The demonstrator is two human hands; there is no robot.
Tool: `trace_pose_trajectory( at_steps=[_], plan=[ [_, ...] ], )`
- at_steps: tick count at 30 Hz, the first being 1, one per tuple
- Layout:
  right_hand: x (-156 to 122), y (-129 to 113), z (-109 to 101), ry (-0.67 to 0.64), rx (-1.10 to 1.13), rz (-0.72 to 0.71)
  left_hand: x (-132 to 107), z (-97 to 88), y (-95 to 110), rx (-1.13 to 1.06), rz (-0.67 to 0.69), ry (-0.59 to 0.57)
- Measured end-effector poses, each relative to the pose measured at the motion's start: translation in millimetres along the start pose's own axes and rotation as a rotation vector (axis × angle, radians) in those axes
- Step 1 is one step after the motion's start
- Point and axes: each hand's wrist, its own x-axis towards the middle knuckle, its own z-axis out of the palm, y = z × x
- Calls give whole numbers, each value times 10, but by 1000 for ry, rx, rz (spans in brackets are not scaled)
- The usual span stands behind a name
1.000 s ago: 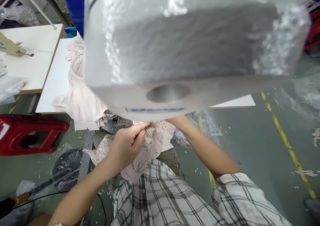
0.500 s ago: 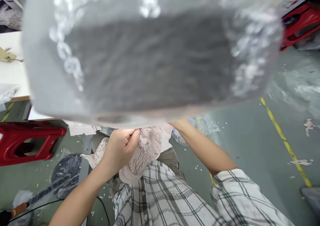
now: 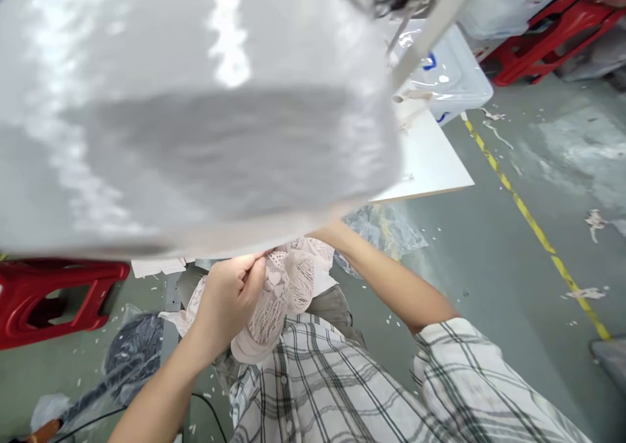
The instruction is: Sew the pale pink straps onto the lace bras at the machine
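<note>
My left hand [image 3: 233,299] is closed in a pinch on the upper edge of a pale pink lace bra [image 3: 274,293]. The bra hangs in front of my lap, its moulded cups and heart-patterned lace showing. My right forearm [image 3: 386,267] reaches in from the right, and the hand at its end is hidden behind a large, blurred, shiny grey-white object [image 3: 220,143] close to the camera. I cannot make out what that object is. It also covers the top of the bra and whatever surface lies beyond.
A white tabletop [image 3: 435,162] with a clear plastic bin [image 3: 454,71] lies at upper right. One red stool [image 3: 63,299] stands at left, another red stool [image 3: 552,38] at far right. Plastic-wrapped bundles [image 3: 134,345] and a black cable [image 3: 208,407] lie on the floor beside yellow tape [image 3: 528,221].
The blurred grey-white object has shifted left in the view, uncovering the white tabletop and clear bin at right. My left hand keeps its pinch on the bra, almost in the same place.
</note>
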Motion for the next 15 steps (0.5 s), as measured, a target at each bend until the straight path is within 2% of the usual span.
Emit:
trace_pose_trajectory(
  at_steps=[5,8,15],
  plan=[
    [20,5,-39,4,107,-67,-76,11,-65,166,82,50],
    [4,25,-11,56,111,-74,-106,14,-91,219,105,54],
    [-11,31,67,96,103,-89,-157,5,-122,282,79,142]
  ],
)
